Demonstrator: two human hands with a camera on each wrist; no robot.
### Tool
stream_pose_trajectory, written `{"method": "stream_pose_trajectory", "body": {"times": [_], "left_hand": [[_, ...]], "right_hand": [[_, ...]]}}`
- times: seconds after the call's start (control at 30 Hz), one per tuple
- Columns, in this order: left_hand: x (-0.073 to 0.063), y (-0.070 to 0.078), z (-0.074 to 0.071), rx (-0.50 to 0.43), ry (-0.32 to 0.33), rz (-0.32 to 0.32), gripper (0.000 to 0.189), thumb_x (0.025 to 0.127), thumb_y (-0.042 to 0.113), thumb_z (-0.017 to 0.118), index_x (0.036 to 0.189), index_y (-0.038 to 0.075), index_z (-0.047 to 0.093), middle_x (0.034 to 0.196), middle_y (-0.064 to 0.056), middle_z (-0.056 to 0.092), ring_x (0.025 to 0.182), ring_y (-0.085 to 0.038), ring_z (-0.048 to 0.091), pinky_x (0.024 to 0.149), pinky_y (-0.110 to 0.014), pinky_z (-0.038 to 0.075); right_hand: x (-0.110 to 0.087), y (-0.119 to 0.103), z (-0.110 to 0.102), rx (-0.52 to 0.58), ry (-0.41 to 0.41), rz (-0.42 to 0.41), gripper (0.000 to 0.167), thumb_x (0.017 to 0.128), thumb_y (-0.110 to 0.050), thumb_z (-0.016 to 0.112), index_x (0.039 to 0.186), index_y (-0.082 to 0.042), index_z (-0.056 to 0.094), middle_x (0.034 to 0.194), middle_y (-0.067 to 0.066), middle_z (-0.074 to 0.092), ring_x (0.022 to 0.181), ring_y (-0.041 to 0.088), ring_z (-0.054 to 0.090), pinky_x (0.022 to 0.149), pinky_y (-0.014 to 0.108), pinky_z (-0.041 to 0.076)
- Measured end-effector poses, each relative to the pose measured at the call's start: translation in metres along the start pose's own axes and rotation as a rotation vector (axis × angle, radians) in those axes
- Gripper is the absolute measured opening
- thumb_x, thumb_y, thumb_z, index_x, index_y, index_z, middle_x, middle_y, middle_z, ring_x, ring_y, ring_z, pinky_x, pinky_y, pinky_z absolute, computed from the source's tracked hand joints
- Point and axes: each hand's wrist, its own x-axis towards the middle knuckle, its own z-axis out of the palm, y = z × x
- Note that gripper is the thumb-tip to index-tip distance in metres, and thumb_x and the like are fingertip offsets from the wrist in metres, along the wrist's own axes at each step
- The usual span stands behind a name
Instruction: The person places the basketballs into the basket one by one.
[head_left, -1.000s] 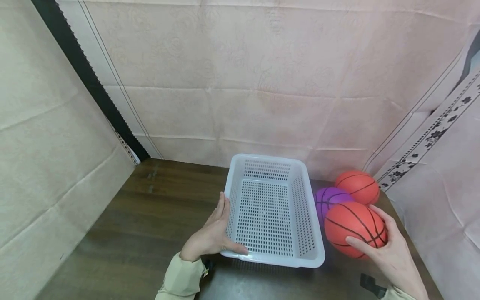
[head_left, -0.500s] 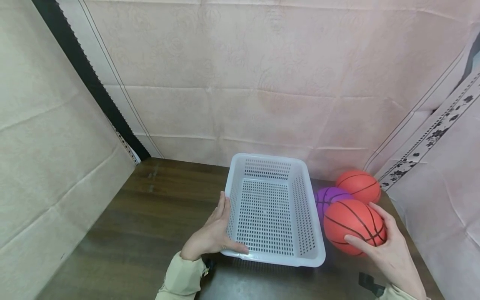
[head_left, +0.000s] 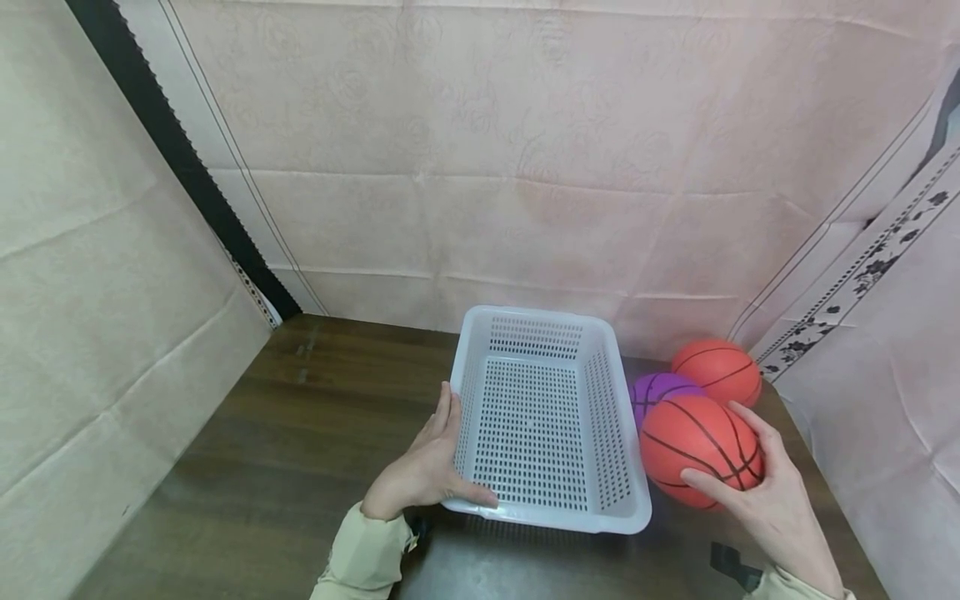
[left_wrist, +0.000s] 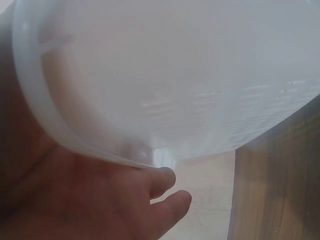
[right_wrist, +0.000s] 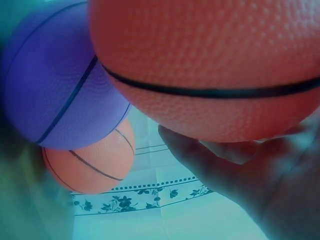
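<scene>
A light grey-white plastic basket (head_left: 529, 421) with slotted walls stands on the table. My left hand (head_left: 420, 471) holds its near left corner, thumb over the rim and fingers along the outer left side; in the left wrist view the fingers (left_wrist: 167, 212) show below the rim. My right hand (head_left: 776, 500) grips an orange-red toy basketball (head_left: 701, 450) just right of the basket, thumb on the near side and fingers on the far right. Behind it lie a purple basketball (head_left: 660, 390) and another orange-red basketball (right_wrist: 90, 165). Whether the gripped ball touches the table is hidden.
The dark wooden table (head_left: 300, 450) stretches to the left of the basket. Pale patterned cloth (head_left: 480, 167) hangs behind, with more cloth at both sides. A black patch (head_left: 731, 562) lies near the right wrist.
My right hand has shifted slightly left and up in the head view with the orange-red basketball, closer to the basket. My left hand and the basket stay nearly in place.
</scene>
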Motion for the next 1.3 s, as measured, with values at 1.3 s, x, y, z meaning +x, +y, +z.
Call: {"method": "stream_pose_trajectory", "body": {"times": [1.3], "left_hand": [[0.0,-0.003,0.001,-0.007,0.006,0.015,0.149,0.055,0.052,0.091,0.154,0.009,-0.011,0.155,0.001,-0.032,0.146,-0.04,-0.003,0.107,-0.069,0.011]], "right_hand": [[-0.005,-0.019,0.012,0.075,0.027,-0.106,0.101,0.074,-0.023,0.087,0.151,-0.042,0.025,0.136,0.008,0.045,0.104,0.003,0.051,0.074,0.017,0.049]]}}
